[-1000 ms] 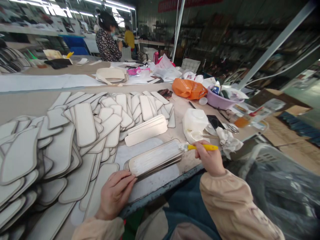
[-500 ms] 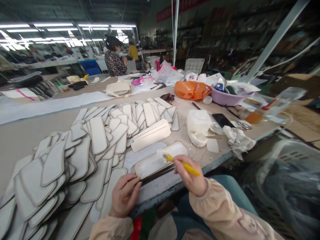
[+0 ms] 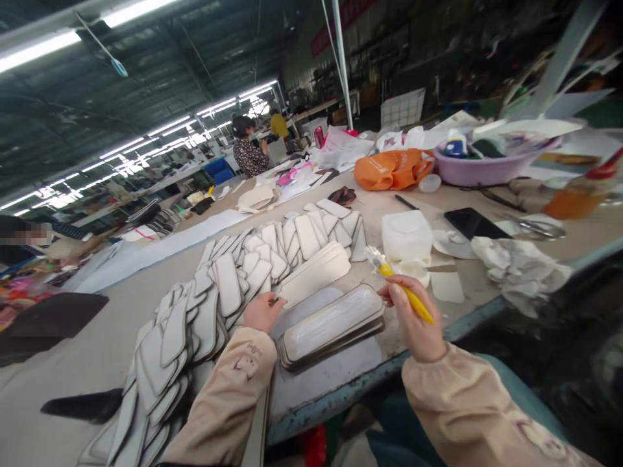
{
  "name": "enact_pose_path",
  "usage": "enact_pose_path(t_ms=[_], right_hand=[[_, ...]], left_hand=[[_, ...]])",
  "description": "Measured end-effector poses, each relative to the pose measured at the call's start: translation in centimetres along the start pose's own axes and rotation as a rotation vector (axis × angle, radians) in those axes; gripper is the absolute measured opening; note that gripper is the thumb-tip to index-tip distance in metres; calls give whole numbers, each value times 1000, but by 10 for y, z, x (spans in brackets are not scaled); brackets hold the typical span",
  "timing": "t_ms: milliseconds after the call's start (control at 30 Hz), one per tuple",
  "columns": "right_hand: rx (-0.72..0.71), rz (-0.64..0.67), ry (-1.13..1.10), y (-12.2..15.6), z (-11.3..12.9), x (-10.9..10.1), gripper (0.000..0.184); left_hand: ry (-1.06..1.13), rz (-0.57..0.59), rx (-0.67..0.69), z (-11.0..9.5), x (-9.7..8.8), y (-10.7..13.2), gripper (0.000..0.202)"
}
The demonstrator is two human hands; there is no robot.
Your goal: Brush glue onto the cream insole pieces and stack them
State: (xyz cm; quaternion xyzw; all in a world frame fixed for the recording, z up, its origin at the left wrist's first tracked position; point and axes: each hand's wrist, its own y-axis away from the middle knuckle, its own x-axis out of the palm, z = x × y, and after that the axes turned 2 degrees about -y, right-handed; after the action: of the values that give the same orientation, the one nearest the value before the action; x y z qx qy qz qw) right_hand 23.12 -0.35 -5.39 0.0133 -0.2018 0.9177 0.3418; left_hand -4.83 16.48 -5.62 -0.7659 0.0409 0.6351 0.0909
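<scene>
My right hand (image 3: 419, 314) is closed round a yellow-handled brush (image 3: 411, 301), its bristles thick with white paste and raised off the work. Its fingertips are at the right end of a long rounded panel (image 3: 335, 321), wet with white paste, on top of a small stack. My left hand (image 3: 264, 312) pinches the left end of a cream panel (image 3: 316, 272) in the pile just behind; its fingers are partly hidden. Many grey-edged white pieces (image 3: 226, 282) lie overlapping to the left. Beside the brush stands a white plastic container (image 3: 406, 235).
Toward the right lie a phone (image 3: 474, 224), crumpled paper (image 3: 518, 266) and scissors (image 3: 540, 227). Behind them are a purple basin (image 3: 481, 170) and an orange bag (image 3: 392, 170). The table edge (image 3: 335, 399) runs close in front. A co-worker (image 3: 249, 149) is farther back.
The brush has lifted off the coated panel and moved right, toward the container. My left hand has gone from the coated panel's left end to the cream pile. The view has tilted.
</scene>
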Motion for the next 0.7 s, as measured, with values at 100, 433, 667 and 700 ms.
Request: enact_pose_path(t_ms=[100,433,667,700], right_hand=[[-10,23,-19,-1,1,-7,22],[50,-27,-55,-8,4,-26,21],[46,50,-41,-5,3,-30,18],[41,52,-38,-4,2,-30,18]], left_hand=[[-98,92,-81,-7,10,-14,36],[16,85,-92,2,23,-19,18],[4,-24,-80,-9,6,-12,25],[-4,-49,-47,-11,1,-9,24]])
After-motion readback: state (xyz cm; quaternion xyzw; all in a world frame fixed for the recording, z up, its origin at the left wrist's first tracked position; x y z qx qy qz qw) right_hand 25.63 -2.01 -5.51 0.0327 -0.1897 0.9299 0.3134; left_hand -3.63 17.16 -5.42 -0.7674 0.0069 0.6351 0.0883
